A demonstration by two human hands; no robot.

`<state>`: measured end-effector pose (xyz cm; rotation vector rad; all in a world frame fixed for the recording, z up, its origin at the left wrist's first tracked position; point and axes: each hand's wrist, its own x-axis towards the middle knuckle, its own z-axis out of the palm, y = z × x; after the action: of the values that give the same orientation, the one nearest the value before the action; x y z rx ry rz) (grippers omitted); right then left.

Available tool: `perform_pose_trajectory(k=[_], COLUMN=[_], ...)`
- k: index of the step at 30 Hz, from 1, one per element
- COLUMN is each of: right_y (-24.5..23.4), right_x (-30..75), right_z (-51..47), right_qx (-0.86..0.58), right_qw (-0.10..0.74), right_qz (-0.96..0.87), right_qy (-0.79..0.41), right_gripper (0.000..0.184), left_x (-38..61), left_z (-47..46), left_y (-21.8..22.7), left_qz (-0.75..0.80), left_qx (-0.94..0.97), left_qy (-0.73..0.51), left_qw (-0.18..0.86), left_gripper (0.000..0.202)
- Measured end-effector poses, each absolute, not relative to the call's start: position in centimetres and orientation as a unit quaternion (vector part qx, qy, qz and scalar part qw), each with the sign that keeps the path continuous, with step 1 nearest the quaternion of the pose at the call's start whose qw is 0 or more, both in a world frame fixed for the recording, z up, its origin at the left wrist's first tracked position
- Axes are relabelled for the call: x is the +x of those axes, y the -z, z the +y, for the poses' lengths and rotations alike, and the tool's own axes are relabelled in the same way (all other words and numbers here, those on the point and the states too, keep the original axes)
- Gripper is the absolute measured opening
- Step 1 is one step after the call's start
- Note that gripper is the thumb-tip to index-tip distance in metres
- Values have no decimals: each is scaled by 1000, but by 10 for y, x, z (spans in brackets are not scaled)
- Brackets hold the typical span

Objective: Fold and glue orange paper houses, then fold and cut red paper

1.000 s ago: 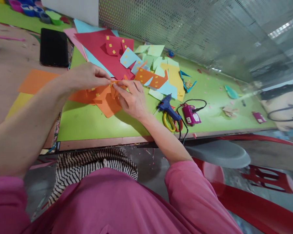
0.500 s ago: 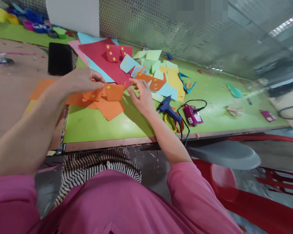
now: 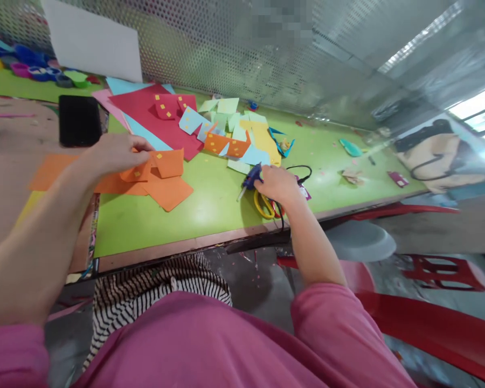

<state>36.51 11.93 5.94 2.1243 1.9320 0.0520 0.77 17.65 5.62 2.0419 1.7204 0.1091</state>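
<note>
Pinched in the fingers of my left hand [image 3: 119, 153] is a folded orange paper piece [image 3: 167, 163] with small yellow squares on it. Flat orange paper [image 3: 170, 192] lies beneath it on the green table top. My right hand [image 3: 281, 185] is closed over a blue glue gun [image 3: 253, 177], whose nozzle and a glue stick end show to the left of the fingers. Yellow-handled scissors [image 3: 263, 206] lie just below that hand. Behind it, a purple box [image 3: 304, 192] with a black cable is mostly covered.
Cut papers lie behind my hands: a red sheet [image 3: 145, 116], an orange spotted strip [image 3: 227, 144], pale green pieces [image 3: 222, 110] and a yellow sheet [image 3: 264, 141]. A black phone or tablet [image 3: 80, 121] is at the left. Colourful small tubs [image 3: 38, 73] stand far left.
My right hand has left the orange paper's side, moved right and closed on the glue gun. My left hand still pinches the orange piece. The view has turned rightward.
</note>
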Motion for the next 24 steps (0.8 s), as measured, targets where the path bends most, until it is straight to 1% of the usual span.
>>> perform_pose_trajectory(k=[2, 4, 7, 8, 9, 11, 13, 14, 15, 17, 19, 22, 24], right_y=[-57, -54, -57, -60, -65, -72, -75, -73, -70, -59, -47, -35, -34], right_x=[377, 383, 390, 392, 394, 392, 380, 369, 355, 324, 295, 271, 266], right_z=[108, 102, 101, 101, 102, 102, 101, 100, 99, 98, 101, 108, 113], right_qx=[732, 726, 728, 732, 734, 714, 637, 587, 549, 515, 498, 495, 520], right_qw=[158, 158, 123, 90, 39, -124, -291, -340, -354, -348, -322, -250, -210], right_qz=[663, 669, 674, 675, 676, 662, 611, 580, 564, 570, 601, 673, 701], right_qy=[4, 5, -3, 13, 50, 188, 369, 450, 506, 538, 537, 489, 440], right_gripper=[39, 38, 38, 35, 33, 31, 37, 40, 42, 42, 48, 59, 59], left_x=[9, 11, 12, 11, 11, 10, 10, 10, 10, 10, 9, 8, 7], left_z=[177, 177, 177, 177, 177, 178, 179, 179, 180, 180, 180, 181, 183], left_y=[-55, -54, -53, -53, -53, -52, -51, -50, -50, -48, -48, -48, -47], left_qz=[620, 621, 626, 626, 627, 625, 622, 621, 621, 624, 623, 606, 595], left_qx=[747, 745, 742, 742, 743, 744, 747, 749, 750, 749, 748, 760, 768], left_qy=[-38, -35, -35, -40, -46, -54, -57, -58, -59, -62, -66, -77, -79], left_qw=[236, 240, 237, 234, 232, 230, 226, 223, 219, 216, 218, 222, 224], left_gripper=[52, 51, 51, 51, 51, 52, 53, 54, 54, 53, 51, 51, 52])
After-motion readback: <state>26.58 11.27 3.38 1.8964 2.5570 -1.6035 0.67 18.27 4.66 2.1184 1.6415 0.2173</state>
